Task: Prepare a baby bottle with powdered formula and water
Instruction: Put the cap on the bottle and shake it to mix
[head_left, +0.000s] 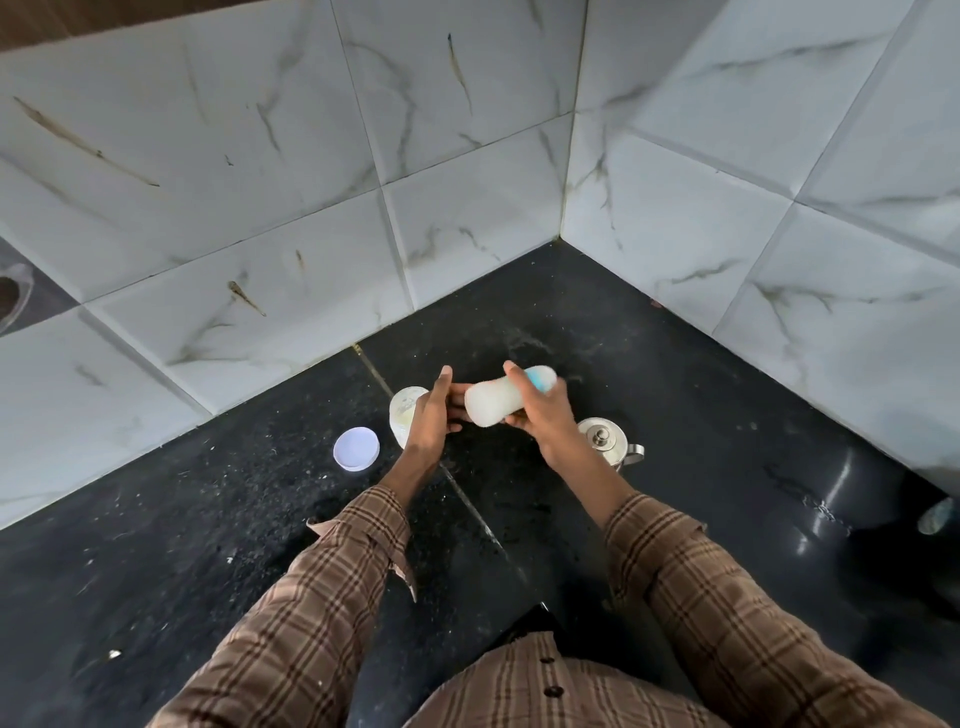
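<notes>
A baby bottle (493, 402) filled with milky white liquid lies nearly sideways in the air above the black counter, its blue collar pointing right. My right hand (540, 413) grips it around the collar end. My left hand (428, 418) is beside the bottle's base, fingers straight, fingertips touching the base. Behind the left hand stands an open white formula tub (402, 413), partly hidden. Its white round lid (356, 448) lies flat on the counter to the left.
A small steel kettle (605, 441) with a knobbed lid stands right of my right wrist. The black granite counter (208, 545) meets marble-tiled walls (311, 208) in a corner behind. A dark rounded object (852, 499) sits at the right edge.
</notes>
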